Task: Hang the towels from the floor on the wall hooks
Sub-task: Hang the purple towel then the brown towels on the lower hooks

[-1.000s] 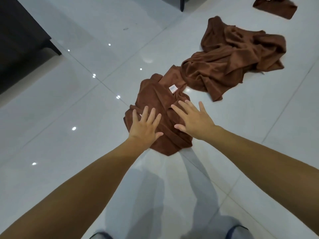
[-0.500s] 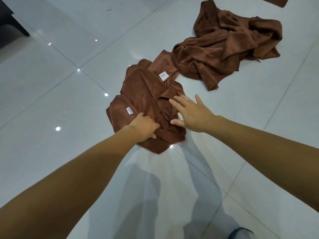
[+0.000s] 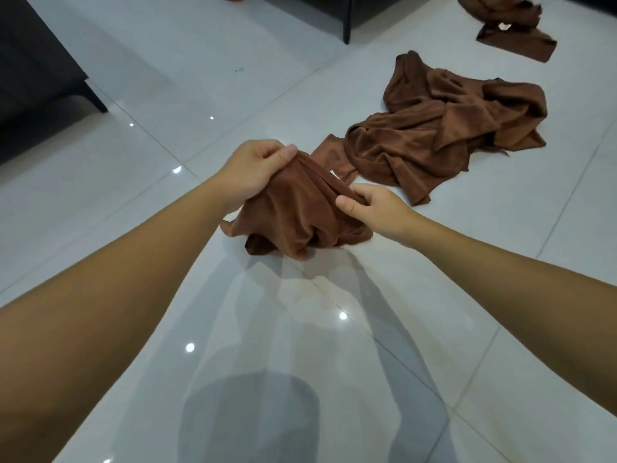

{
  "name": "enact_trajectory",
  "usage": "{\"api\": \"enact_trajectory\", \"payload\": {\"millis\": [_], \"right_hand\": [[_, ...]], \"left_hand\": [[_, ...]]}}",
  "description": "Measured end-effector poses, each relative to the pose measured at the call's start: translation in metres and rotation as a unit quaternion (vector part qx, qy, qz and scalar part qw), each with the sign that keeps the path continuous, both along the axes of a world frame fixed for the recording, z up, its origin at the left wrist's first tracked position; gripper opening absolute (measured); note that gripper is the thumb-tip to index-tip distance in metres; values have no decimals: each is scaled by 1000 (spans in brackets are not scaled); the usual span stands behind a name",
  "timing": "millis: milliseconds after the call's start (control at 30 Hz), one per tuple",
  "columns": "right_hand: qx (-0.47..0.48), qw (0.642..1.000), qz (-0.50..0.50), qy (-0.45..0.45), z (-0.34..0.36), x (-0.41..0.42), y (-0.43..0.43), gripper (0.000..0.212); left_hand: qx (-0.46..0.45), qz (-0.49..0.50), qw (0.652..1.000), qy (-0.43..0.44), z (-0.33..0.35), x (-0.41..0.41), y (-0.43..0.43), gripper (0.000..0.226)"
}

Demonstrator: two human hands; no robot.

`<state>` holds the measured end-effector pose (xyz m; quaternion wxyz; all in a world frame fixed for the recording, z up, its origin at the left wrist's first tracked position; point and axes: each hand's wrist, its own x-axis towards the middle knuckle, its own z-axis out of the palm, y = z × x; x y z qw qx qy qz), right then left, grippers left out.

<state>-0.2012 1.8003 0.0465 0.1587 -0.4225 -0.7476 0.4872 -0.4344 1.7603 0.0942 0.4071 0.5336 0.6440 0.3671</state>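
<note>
A small brown towel (image 3: 293,215) is bunched up and partly lifted off the white tiled floor. My left hand (image 3: 257,168) grips its top fold, fingers curled round the cloth. My right hand (image 3: 370,205) pinches the towel's right edge between thumb and fingers. The towel's lower folds still touch the floor. Beyond it lies a large crumpled brown towel (image 3: 450,132), with a flat corner reaching towards my hands. A third brown towel (image 3: 514,31) lies at the far right. No wall hooks are in view.
Dark furniture (image 3: 36,78) stands at the left, one leg on the floor. A black furniture leg (image 3: 347,21) stands at the top centre. The glossy tiled floor (image 3: 300,362) reflects ceiling lights and my shadow.
Both hands went from lying flat on the small towel to gripping it. The towel has been gathered into a bunch and raised. The camera view has tilted up, showing more of the room.
</note>
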Motion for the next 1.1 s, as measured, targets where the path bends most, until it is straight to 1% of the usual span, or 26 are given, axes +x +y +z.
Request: {"api": "enact_trajectory", "payload": {"millis": [67, 167, 200, 233, 267, 333, 367, 433, 500, 567, 633, 667, 733, 800, 867, 967, 1000, 1100], "right_hand": [[-10, 1000, -7, 11, 8, -2, 4, 25], [-9, 1000, 3, 18, 18, -5, 8, 30], [4, 1000, -3, 21, 22, -6, 10, 34], [19, 999, -19, 29, 27, -6, 14, 36], [28, 997, -50, 49, 33, -6, 17, 35], [56, 986, -123, 97, 45, -3, 27, 32], [82, 980, -151, 105, 50, 0, 31, 34], [125, 970, -184, 97, 55, 6, 37, 37], [145, 963, -213, 82, 55, 11, 41, 34], [142, 954, -257, 63, 55, 15, 45, 30], [147, 942, -299, 36, 56, 20, 48, 39], [151, 937, -314, 26, 56, 23, 51, 44], [149, 933, -328, 13, 55, 29, 54, 49], [147, 933, -328, 0, 54, 31, 54, 50], [135, 943, -303, -12, 50, 30, 51, 48], [122, 963, -238, -25, 43, 24, 44, 46], [123, 968, -217, -26, 41, 22, 41, 45], [122, 978, -168, -19, 40, 15, 35, 45]], "left_hand": [[22, 65, 998, -15, 6, -6, 3, 32], [55, 141, 987, -58, 19, -10, 9, 34], [67, 153, 985, -49, 22, -12, 11, 34], [76, 149, 986, -12, 26, -13, 11, 34], [76, 125, 988, 44, 29, -17, 11, 33], [33, 26, 989, 141, 31, -27, 6, 27], [-5, -26, 985, 172, 30, -32, 2, 23], [-64, -102, 961, 248, 23, -41, -4, 23], [-90, -134, 937, 309, 13, -46, -7, 26], [-101, -135, 922, 349, 5, -48, -8, 35], [-114, -125, 914, 369, 1, -48, -9, 43], [-120, -113, 920, 355, 0, -48, -10, 46], [-133, -73, 948, 278, 0, -47, -12, 46], [-143, -38, 968, 204, 2, -43, -12, 47], [-141, -14, 976, 164, 3, -38, -10, 47], [-145, 5, 985, 90, 4, -28, -7, 45], [-144, 3, 987, 77, 4, -25, -6, 42], [-129, -30, 987, 93, 4, -20, -4, 28]]}}
